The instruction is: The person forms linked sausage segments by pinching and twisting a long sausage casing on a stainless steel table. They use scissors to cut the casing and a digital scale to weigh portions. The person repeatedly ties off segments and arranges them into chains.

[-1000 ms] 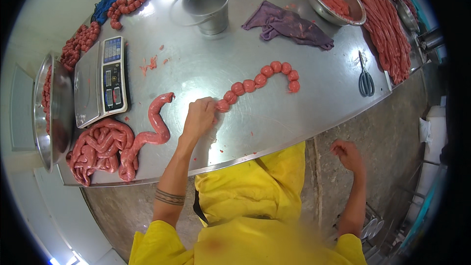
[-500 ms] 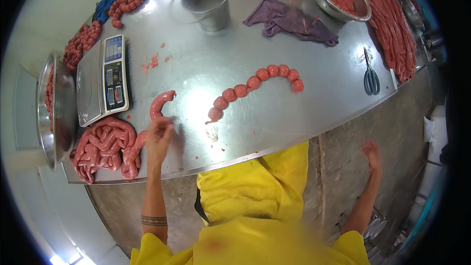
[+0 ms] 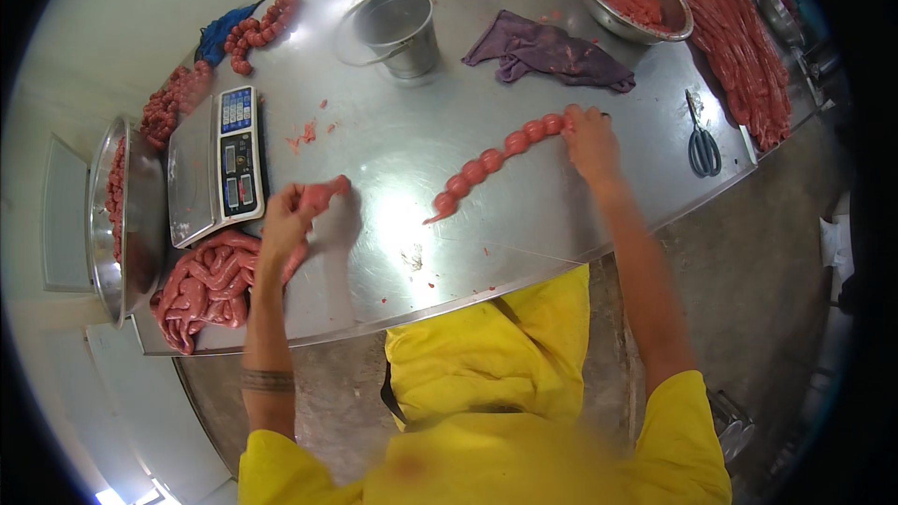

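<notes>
My left hand is closed around an unlinked length of raw sausage near its end, which sticks out past my fingers. This length leads back to a coiled pile of sausage at the table's near left edge. Right of the middle, my right hand grips the far right end of a string of round sausage links. The string slants down to the left, and its thin tail rests on the metal table. My right fingers hide the end links.
A digital scale stands left, beside a large steel bowl. Farther back are a metal bucket, a purple cloth and a bowl of minced meat. Grey-handled scissors lie right, near long sausage strands.
My right hand has come in from beyond the table's edge and taken hold of the link string's right end. My left hand has closed on the sausage length and moved it slightly. The view has shifted.
</notes>
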Action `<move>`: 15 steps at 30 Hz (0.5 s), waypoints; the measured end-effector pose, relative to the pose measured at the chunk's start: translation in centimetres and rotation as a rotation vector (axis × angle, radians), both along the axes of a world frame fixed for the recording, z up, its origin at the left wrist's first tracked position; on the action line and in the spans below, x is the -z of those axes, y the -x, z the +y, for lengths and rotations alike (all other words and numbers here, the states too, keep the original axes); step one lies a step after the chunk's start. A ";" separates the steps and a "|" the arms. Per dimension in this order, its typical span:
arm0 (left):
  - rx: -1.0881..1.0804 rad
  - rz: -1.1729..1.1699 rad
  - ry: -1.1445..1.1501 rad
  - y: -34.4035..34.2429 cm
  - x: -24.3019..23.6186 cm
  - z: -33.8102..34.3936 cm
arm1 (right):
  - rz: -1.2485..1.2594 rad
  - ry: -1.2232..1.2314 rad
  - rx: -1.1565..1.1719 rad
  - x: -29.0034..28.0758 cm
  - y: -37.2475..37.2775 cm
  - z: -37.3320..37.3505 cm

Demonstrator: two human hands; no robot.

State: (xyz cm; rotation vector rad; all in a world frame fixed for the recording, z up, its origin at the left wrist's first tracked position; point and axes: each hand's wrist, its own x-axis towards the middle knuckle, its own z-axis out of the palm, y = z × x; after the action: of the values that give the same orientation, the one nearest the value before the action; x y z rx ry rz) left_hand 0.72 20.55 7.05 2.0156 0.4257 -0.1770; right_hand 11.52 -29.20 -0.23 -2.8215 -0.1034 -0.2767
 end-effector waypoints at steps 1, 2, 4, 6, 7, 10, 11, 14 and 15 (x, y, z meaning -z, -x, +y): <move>0.085 -0.052 0.045 -1.6 -0.7 0.3 | 0.008 0.028 0.041 0.2 -0.3 -1.3; 0.173 -0.107 0.088 -3.2 -1.3 0.5 | -0.002 0.034 0.074 0.4 -0.6 -2.6; 0.393 -0.158 -0.204 -6.6 -2.0 0.9 | 0.069 0.005 0.138 0.9 -1.2 -4.7; 0.563 -0.294 -0.397 -8.5 -1.8 1.1 | 0.118 -0.030 0.141 0.9 -1.7 -6.1; 0.625 -0.406 -0.443 -8.9 -1.2 1.0 | 0.137 -0.040 0.119 0.6 -1.8 -6.4; 0.492 -0.751 -0.637 -7.9 2.2 0.3 | -0.098 -0.015 0.037 -0.5 -1.4 -4.6; 0.406 -0.708 -0.634 -7.0 3.5 0.1 | -0.196 -0.005 0.037 -0.9 -1.1 -2.9; -0.017 -0.485 -0.075 -4.1 7.1 -2.4 | 0.067 -0.535 -0.193 -1.5 0.4 5.8; -0.164 -0.469 0.136 -3.5 7.8 -3.5 | 0.145 -0.644 -0.275 -1.4 0.9 9.7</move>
State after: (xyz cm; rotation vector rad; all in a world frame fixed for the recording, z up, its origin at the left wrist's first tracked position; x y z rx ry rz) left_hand 4.17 17.02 -0.78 1.8060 0.2677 0.3544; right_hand 10.60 -19.51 1.13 -2.1471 -0.3061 -0.0285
